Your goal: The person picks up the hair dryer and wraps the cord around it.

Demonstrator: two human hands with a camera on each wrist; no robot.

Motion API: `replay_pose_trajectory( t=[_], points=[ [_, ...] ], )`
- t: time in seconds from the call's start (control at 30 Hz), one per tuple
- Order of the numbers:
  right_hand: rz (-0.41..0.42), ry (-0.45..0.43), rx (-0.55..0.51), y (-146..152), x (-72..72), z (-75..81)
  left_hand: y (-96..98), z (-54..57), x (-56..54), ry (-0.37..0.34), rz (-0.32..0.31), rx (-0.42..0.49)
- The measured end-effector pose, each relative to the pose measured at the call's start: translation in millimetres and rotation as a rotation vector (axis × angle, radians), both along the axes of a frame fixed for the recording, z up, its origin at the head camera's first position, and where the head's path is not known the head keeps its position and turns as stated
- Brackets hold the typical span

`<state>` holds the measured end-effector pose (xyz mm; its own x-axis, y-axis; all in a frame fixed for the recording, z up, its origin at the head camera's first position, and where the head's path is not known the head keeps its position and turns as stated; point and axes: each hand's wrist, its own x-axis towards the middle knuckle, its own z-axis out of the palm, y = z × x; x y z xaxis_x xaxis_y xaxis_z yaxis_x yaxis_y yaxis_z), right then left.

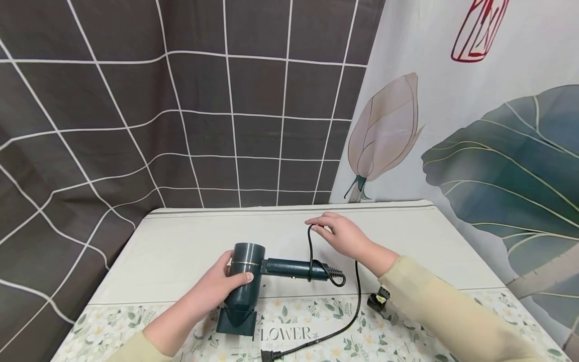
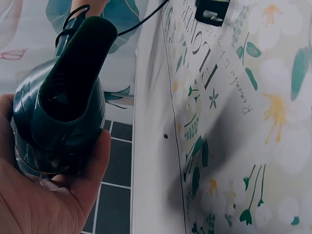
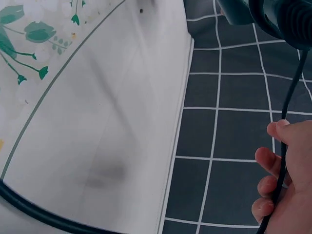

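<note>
My left hand [image 1: 212, 284] grips the barrel of a dark green hair dryer [image 1: 244, 296] above the table, thumb across its front. The flat nozzle [image 1: 236, 323] points down toward me; in the left wrist view its slot-shaped opening [image 2: 66, 97] faces the camera. The handle [image 1: 294, 268] extends to the right, with the black cord [image 1: 310, 246] looped around it near its end. My right hand [image 1: 341, 235], raised beyond the handle, pinches the cord between thumb and fingers. In the right wrist view, the cord [image 3: 291, 92] runs from the handle's ribbed end [image 3: 295, 22] through this hand [image 3: 297, 175].
The rest of the cord hangs from the right hand and curves to a black plug [image 1: 270, 356] at the table's front. A flower-print cloth [image 1: 289, 314] covers the table. Behind stand a dark grid curtain [image 1: 258, 136] and a leaf-print curtain [image 1: 407, 166].
</note>
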<state>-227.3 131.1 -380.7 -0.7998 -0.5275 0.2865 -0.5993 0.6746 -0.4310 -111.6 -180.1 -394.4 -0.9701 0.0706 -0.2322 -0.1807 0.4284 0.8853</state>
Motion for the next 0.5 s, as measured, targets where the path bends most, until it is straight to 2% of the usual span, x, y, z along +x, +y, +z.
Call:
replay_pose_trajectory(
  t=[0.23, 0.5],
  points=[
    [-0.048, -0.077, 0.009, -4.9, -4.2, -2.6, -0.6, 1.0, 0.0, -0.002, 0.004, 0.001],
    [-0.212, -0.165, -0.015, -5.6, -11.6, -3.7, -1.7, 0.6, 0.6, -0.007, -0.001, 0.017]
  ],
)
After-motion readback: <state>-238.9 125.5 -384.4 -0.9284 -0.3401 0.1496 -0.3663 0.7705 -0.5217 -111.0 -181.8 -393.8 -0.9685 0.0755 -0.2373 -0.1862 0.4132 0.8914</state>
